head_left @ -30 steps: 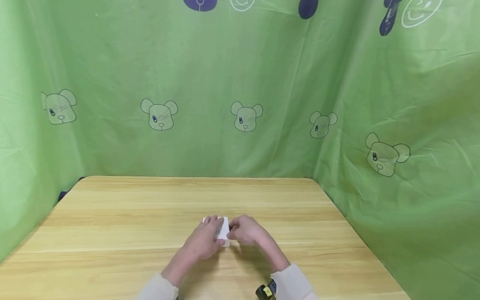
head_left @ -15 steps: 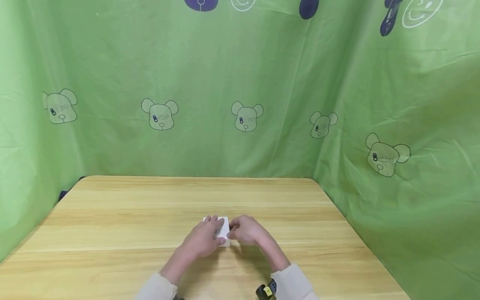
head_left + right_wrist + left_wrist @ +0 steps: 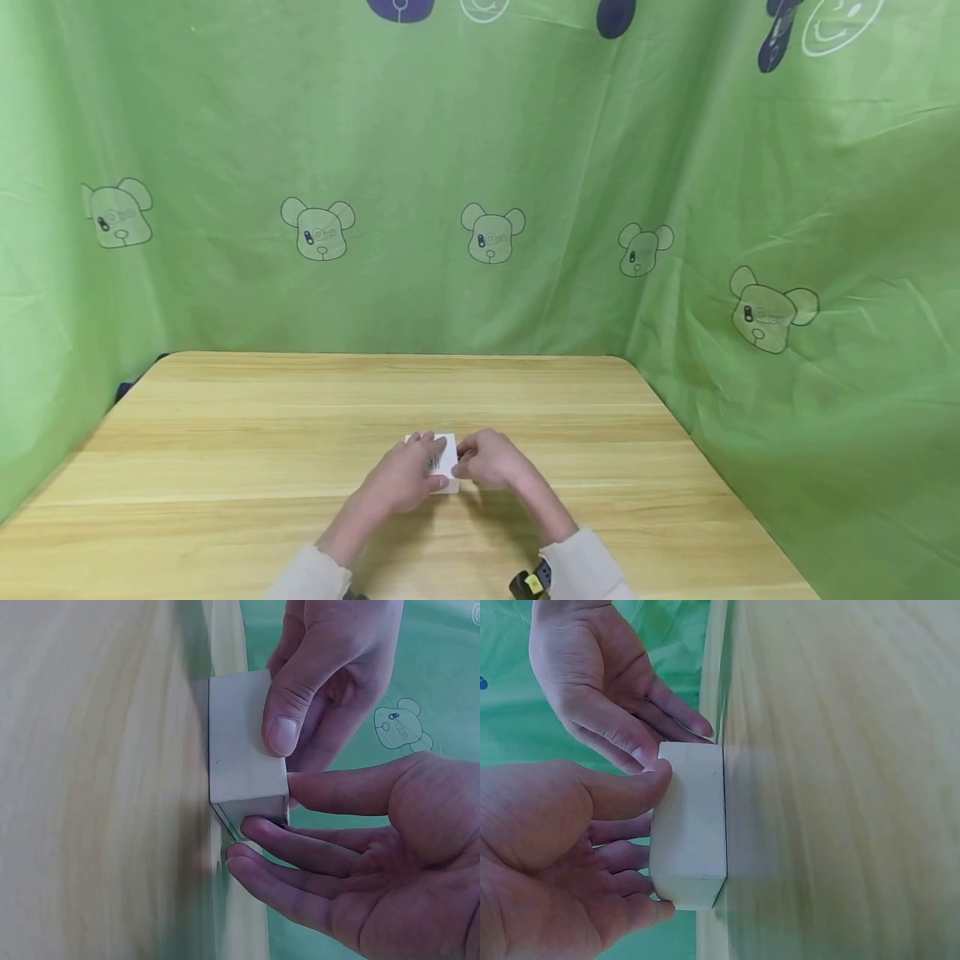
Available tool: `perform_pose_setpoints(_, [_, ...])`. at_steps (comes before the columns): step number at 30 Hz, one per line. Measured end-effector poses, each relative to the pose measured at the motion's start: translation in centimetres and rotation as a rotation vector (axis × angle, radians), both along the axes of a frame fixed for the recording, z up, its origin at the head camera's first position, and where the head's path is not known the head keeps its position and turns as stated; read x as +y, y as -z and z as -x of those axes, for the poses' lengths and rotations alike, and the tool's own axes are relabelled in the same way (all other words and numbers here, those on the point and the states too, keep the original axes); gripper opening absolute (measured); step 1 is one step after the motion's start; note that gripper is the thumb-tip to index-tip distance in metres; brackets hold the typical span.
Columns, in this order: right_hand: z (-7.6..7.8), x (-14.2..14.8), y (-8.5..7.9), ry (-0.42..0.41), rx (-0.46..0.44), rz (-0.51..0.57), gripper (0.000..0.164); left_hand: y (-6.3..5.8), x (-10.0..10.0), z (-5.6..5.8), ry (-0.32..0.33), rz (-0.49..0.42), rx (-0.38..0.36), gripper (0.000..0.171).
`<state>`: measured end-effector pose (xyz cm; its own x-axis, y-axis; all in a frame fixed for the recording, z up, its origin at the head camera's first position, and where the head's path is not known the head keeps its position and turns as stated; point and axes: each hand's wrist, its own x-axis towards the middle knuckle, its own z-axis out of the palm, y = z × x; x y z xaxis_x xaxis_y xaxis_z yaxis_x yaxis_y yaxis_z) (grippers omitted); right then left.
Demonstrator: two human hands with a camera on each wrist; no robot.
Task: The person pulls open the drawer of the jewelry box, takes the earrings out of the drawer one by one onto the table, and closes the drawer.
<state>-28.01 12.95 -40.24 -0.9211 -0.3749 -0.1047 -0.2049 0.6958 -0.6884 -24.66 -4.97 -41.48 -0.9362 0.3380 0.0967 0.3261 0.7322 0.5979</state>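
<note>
A small white box [image 3: 448, 463] with dark print on top rests on the wooden table. My left hand [image 3: 402, 475] lies over its left part and holds it. In the left wrist view, the left thumb [image 3: 641, 791] presses the near side of the box [image 3: 694, 810], while the fingers reach across the top and the left end. At the right end is my right hand [image 3: 491, 460]. The right wrist view shows its thumb [image 3: 337, 791] touching the box's upper edge and its fingertips [image 3: 259, 827] against the end face [image 3: 247, 810]. The far side of the box is hidden.
The wood-grain table [image 3: 225, 425] has green curtains [image 3: 405, 300] with bear-head drawings behind it and at both sides. A black wrist device with a yellow patch [image 3: 533, 583] sits below the right sleeve [image 3: 585, 567].
Both hands and the box stay in nearly the same place. My left fingers shift slightly on the top, and the visible part of the print differs a little.
</note>
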Motion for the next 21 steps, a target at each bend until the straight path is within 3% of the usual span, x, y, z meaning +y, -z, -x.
perform_pose_setpoints(21, [-0.5,-1.3,0.4,0.019,-0.019,0.048,0.036,-0.7,-1.0,0.5,-0.041,-0.004,-0.033,0.061])
